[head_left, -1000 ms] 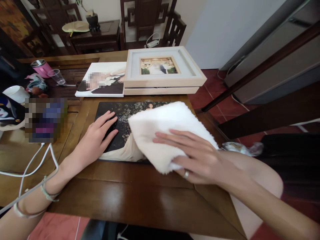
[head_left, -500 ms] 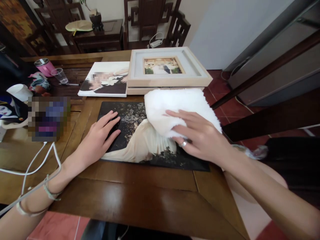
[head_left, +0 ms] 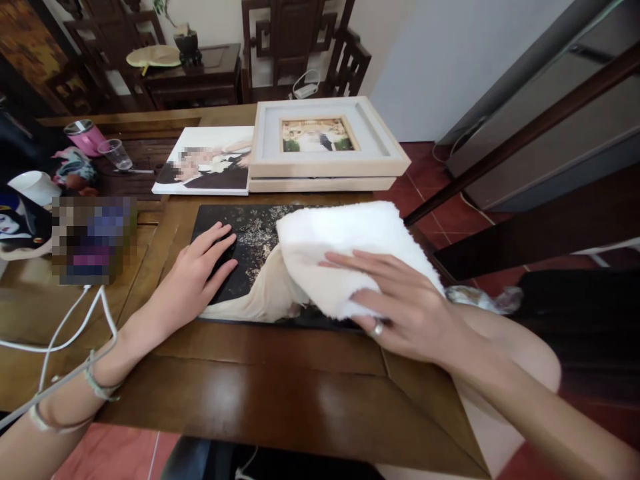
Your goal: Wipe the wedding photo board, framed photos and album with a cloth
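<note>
A dark photo panel (head_left: 253,267) lies flat on the wooden table (head_left: 280,393) in front of me. My left hand (head_left: 193,277) rests flat on the panel's left edge with fingers spread. My right hand (head_left: 400,303) presses a folded white fluffy cloth (head_left: 340,250) onto the right half of the panel, fingers laid over the cloth. The cloth hides much of the picture's right side.
Behind the panel stand a pale framed photo (head_left: 320,143) on a second frame and a white photo print (head_left: 205,163). At the far left are a pink tumbler (head_left: 85,137), a clear glass (head_left: 116,153) and a white cup (head_left: 35,188). White cables (head_left: 65,327) run over my left forearm. Dark chairs stand behind.
My right hand pushed the cloth up toward the panel's far edge, then drew it back toward me. My left hand stayed put on the panel.
</note>
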`<move>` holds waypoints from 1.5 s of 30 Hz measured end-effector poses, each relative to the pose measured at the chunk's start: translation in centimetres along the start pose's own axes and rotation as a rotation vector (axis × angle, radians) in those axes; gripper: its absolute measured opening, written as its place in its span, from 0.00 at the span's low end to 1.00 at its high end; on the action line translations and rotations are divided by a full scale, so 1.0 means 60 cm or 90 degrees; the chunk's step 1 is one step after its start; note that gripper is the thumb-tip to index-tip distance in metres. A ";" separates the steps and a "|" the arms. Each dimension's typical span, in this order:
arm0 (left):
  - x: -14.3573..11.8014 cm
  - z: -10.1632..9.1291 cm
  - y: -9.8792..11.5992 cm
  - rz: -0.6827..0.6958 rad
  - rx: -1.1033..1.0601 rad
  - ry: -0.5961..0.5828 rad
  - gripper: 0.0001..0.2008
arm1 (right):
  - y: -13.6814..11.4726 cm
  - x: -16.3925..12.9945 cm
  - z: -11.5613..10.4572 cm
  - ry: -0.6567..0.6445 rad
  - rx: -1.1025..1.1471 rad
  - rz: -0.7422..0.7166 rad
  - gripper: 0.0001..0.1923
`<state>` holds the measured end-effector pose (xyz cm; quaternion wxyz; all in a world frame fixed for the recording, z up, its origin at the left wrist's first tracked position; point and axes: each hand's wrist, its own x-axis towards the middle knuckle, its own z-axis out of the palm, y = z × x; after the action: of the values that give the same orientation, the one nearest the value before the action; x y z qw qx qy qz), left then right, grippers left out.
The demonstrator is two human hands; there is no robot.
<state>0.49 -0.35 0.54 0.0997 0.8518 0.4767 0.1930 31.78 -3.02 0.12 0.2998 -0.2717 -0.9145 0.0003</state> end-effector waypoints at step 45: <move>0.000 -0.001 0.001 -0.002 0.005 -0.006 0.22 | -0.023 0.046 0.045 0.018 -0.015 0.013 0.08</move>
<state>0.50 -0.38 0.60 0.0988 0.8524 0.4783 0.1870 27.73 -2.37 -0.36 0.3094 -0.2845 -0.9073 -0.0114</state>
